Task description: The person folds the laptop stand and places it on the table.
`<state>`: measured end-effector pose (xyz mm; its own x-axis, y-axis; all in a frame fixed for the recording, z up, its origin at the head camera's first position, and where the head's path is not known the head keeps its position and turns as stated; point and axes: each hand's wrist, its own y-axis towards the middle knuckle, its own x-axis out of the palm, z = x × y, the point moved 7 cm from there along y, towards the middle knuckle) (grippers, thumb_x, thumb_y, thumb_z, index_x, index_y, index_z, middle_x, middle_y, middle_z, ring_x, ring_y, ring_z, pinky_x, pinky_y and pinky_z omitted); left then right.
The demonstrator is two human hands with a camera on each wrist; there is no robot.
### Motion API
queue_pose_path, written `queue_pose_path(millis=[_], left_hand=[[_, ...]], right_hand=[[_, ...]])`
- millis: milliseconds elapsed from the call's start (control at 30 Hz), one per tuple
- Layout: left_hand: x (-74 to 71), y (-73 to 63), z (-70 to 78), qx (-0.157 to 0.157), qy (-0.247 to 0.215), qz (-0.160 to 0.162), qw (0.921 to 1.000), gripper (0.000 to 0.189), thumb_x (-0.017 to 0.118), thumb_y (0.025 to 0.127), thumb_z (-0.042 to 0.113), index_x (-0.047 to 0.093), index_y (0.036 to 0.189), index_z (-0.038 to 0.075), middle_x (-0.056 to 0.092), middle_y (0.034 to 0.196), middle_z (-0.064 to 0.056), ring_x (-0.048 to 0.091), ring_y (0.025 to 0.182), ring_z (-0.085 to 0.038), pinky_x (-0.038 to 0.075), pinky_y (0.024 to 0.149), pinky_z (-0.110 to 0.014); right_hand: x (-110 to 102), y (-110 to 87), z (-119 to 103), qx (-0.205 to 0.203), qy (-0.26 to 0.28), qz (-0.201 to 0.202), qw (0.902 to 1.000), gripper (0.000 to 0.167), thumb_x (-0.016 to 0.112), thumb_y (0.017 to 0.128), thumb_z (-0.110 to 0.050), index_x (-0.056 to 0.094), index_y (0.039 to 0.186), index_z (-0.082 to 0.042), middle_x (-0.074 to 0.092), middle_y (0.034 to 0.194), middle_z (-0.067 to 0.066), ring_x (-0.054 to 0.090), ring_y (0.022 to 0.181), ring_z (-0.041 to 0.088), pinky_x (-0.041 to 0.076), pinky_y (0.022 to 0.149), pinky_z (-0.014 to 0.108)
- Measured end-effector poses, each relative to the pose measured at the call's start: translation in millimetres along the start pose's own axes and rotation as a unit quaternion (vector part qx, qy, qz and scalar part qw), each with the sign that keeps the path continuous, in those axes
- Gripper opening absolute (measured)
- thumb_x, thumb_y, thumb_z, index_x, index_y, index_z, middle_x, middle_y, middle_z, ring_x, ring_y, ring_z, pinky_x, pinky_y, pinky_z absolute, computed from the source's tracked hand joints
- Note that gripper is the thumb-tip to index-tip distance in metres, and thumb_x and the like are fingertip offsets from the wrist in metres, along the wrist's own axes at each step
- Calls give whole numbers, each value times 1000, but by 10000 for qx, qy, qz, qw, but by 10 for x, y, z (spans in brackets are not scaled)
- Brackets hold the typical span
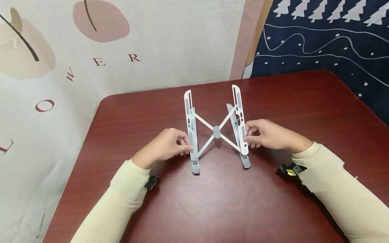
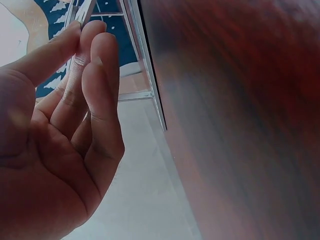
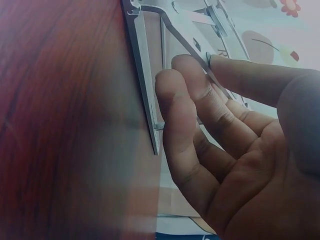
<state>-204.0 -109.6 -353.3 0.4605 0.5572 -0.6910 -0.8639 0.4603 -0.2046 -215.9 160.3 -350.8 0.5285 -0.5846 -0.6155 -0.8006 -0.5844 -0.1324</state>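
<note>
A silver folding laptop stand [image 1: 216, 132] stands unfolded on the table, its two side arms raised at a slant and joined by an X-shaped brace. My left hand [image 1: 170, 144] pinches the left arm near its lower front part, thumb on top. On the other side my right hand [image 1: 268, 135] pinches the right arm in the same way. In the right wrist view, the thumb and curled fingers [image 3: 182, 120] hold the edge of the arm above its base bar. The left wrist view shows the fingertips [image 2: 92, 30] meeting on the stand's arm at the top edge.
The dark red wooden table [image 1: 225, 206] carries the stand near its middle. Behind it hang a pale curtain [image 1: 170, 40] with printed letters and a navy cloth [image 1: 322, 44] with white trees. Dark wrist straps [image 1: 291, 169] sit below the sleeves.
</note>
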Motion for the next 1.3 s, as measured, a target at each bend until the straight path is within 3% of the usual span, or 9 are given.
queue_pose_path(millis=[633,1100,1300], left_hand=[[-7,-17,24,96,252,85,9996,19,78,87,21,66,75,12,71,68,0,66,59,-15,50,55,-27],[17,-4,25,30,-113,-141,9998,15,77,87,16,67,78,10,73,70,-3,69,60,-16,56,58,-30],[27,-12,32,-10,-34,-111,9999,16,78,87,18,68,77,11,73,68,-2,69,61,-16,54,58,-28]], right_hand=[[63,30,1,15,92,-97,9999,8,67,92,-3,59,91,-1,73,76,10,66,64,18,56,60,29],[74,25,-23,-39,139,-134,9998,9,67,92,-3,58,93,-1,73,77,10,65,64,18,56,60,28],[88,23,-36,-44,126,-155,9998,9,66,93,-3,58,93,-1,73,77,9,65,64,19,55,60,28]])
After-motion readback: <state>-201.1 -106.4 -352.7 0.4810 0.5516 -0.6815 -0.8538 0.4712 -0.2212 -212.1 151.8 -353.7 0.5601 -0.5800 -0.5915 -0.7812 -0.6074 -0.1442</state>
